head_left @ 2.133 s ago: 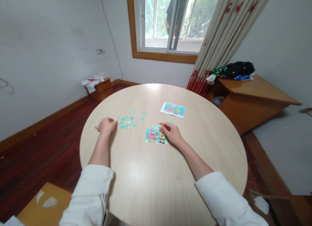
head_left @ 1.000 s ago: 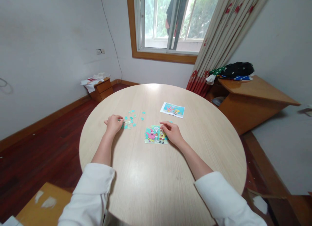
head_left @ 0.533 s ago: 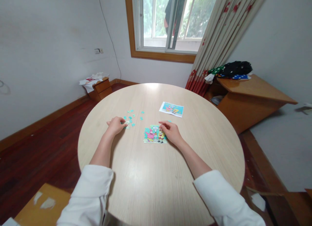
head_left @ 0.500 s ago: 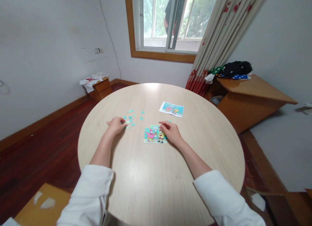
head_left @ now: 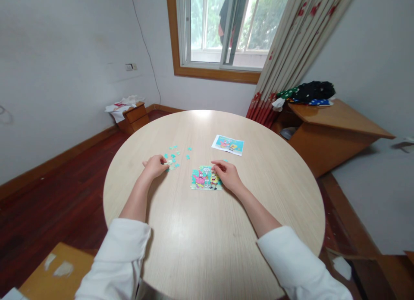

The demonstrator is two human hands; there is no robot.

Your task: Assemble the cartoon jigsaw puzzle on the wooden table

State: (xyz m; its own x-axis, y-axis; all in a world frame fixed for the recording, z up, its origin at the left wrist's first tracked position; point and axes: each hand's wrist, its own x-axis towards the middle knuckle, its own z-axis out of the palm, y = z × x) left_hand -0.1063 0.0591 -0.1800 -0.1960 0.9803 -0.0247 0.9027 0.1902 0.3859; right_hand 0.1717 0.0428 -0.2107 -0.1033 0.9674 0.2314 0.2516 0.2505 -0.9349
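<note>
A partly assembled jigsaw puzzle [head_left: 202,183] lies flat on the table, showing a pink starfish figure and a yellow square figure. Over its upper right corner rests my right hand [head_left: 227,175], fingers loosely bent with a gap between the fingertips, hiding part of that corner. I see nothing held in it. To the left, my left hand [head_left: 155,166] has thumb and fingertips brought together at a pale green jigsaw piece [head_left: 170,162]. Around and beyond those fingertips lie several loose turquoise and green pieces [head_left: 173,156].
A printed reference picture [head_left: 228,145] lies beyond the puzzle on the round wooden table [head_left: 207,239]. Wooden furniture [head_left: 336,127] with clothes on it stands at the right. A cardboard box [head_left: 54,270] is at the lower left, and a small cabinet [head_left: 135,118] stands farther back.
Hardly anything differs. The view has shifted very slightly; both hands stay in the same places, the left at the loose pieces and the right over the puzzle's corner.
</note>
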